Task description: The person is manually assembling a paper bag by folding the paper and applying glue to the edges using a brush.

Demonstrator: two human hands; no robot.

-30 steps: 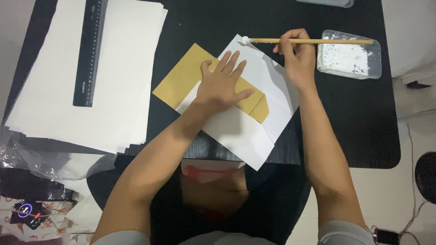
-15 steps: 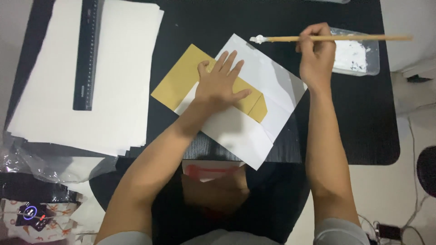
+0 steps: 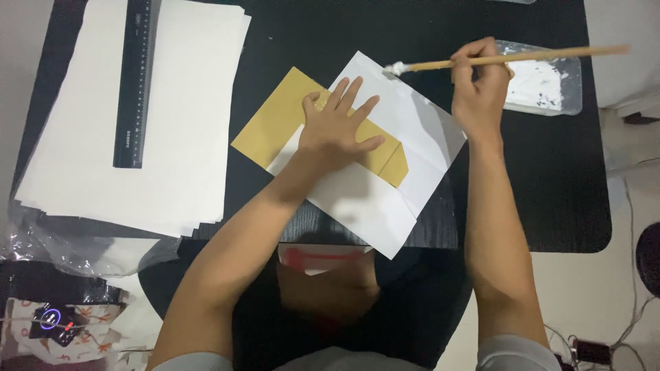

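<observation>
The left hand [image 3: 337, 130] lies flat with its fingers spread, pressing down a folded gold-brown paper [image 3: 275, 124] where it overlaps a white sheet [image 3: 357, 199] set at an angle on the black table [image 3: 543, 192]; part of the gold paper juts out past the little-finger side, and a narrow strip of it shows just beyond the thumb. The right hand [image 3: 481, 89] has its fingers clamped around a long wooden brush [image 3: 509, 58], held nearly level, its white-loaded bristle tip just beyond the left fingertips, at the upper edge of the white sheet. A second ago that tip stood closer to the left fingers; since then the right hand has drawn the brush away to its own side, so its knuckles now sit in front of the clear plastic tray of white paste [image 3: 546, 86]. Judging by that, the brush looks lifted off the paper and drawing towards the paste, while the left hand has kept the papers pinned. Well beyond the left wrist lies a stack of white sheets [image 3: 185, 137] with a black ruler [image 3: 134, 82] on top
</observation>
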